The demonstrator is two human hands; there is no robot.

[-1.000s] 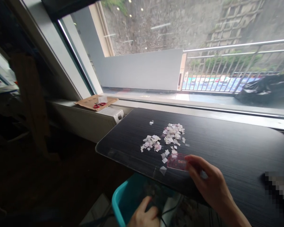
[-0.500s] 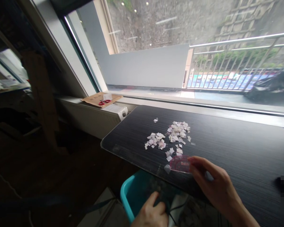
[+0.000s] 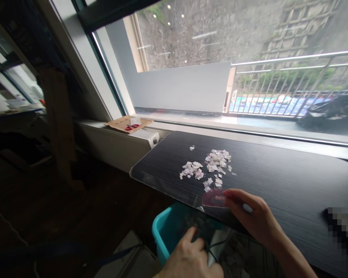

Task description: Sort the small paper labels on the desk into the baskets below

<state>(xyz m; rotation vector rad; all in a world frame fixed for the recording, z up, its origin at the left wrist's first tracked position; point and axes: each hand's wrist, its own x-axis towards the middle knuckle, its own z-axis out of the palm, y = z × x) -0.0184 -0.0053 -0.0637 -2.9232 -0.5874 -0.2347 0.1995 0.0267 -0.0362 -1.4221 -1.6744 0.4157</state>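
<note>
My right hand (image 3: 258, 216) pinches a pink see-through protractor (image 3: 213, 197) by its right end, low over the near edge of the black table (image 3: 278, 173). A small scrap (image 3: 200, 208) lies at the table edge just below the protractor. Beyond it are small cut paper pieces, in a left pile (image 3: 191, 170) and a larger right pile (image 3: 218, 159). Under the table edge, my left hand (image 3: 191, 255) is closed at the near side of a turquoise bin (image 3: 160, 231), index finger stretched over its inside. My left thumb and the near rim are hidden.
Red-handled scissors (image 3: 132, 126) lie on a brown envelope (image 3: 118, 123) on the radiator ledge at the left. A few scraps (image 3: 191, 148) sit apart near the table's back. A window (image 3: 185, 88) runs behind the table. Cables hang beside the bin.
My right hand has drawn the protractor left and toward the near table edge, with a scrap ahead of it. My left hand stays at the bin. The view has shifted slightly.
</note>
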